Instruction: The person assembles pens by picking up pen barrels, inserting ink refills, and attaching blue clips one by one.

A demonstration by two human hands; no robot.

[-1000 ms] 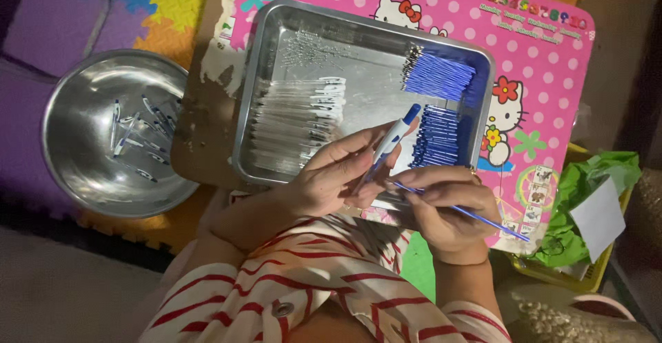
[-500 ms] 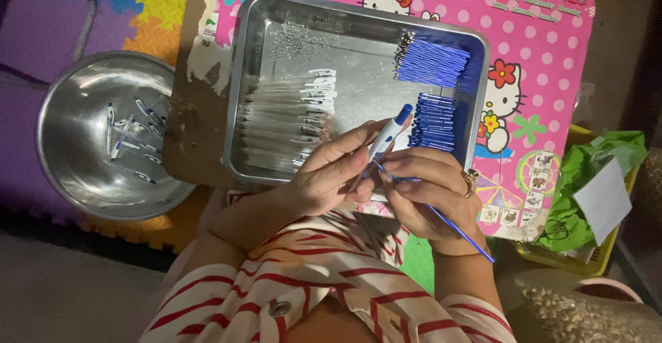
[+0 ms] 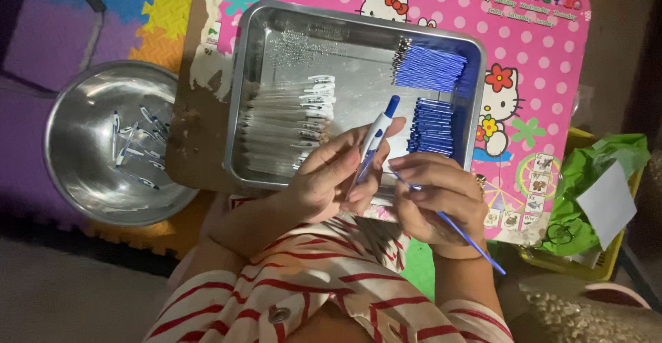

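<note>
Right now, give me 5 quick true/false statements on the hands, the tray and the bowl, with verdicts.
1. The left hand holds a white pen barrel with a blue tip. True.
2. The right hand is empty. False: it holds a thin blue refill that sticks out past the wrist.
3. The steel tray holds two stacks of blue refills on its right side. True.
4. The round steel bowl sits inside the tray. False: it stands apart, left of the tray, with a few pens in it.
5. The tray rests on a plain grey board. False: it lies on a pink dotted board.
</note>
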